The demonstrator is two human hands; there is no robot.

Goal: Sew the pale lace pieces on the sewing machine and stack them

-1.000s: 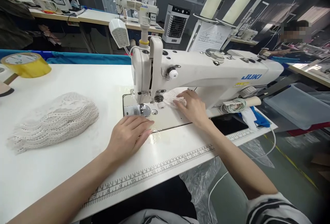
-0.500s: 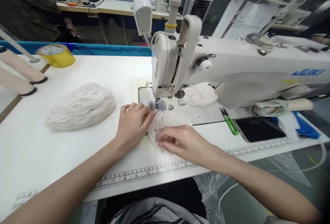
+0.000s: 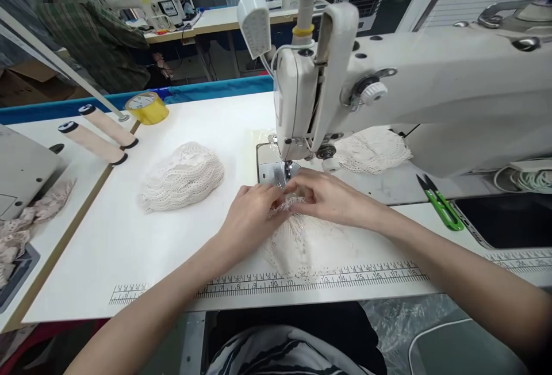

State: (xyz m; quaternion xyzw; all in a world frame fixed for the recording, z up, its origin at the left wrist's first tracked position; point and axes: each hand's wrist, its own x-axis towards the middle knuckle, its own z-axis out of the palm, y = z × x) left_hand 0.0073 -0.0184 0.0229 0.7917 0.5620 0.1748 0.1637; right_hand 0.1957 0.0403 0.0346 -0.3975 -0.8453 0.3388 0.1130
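Note:
A piece of cream lace (image 3: 295,243) is gathered between my two hands, just in front of the sewing machine's (image 3: 297,93) needle area, and its lower part spreads toward the table's front edge. My left hand (image 3: 256,211) is closed on the lace from the left. Close against it, my right hand (image 3: 325,196) pinches the same lace from the right, its fingertips near the presser foot (image 3: 285,171). The needle tip is hidden. To the left lies a pile of cream lace (image 3: 185,178); more lace (image 3: 373,149) lies under the machine arm.
Green thread snips (image 3: 440,202) and a phone (image 3: 509,219) lie at the right. Yellow tape (image 3: 147,108) and thread cones (image 3: 97,142) stand at the left. A ruler strip (image 3: 259,287) runs along the front edge. Another person (image 3: 95,41) is at the back left.
My right hand has moved up from the lower lace to the edge by the presser foot, meeting my left hand. The lace now fans out lower. The camera view has shifted left.

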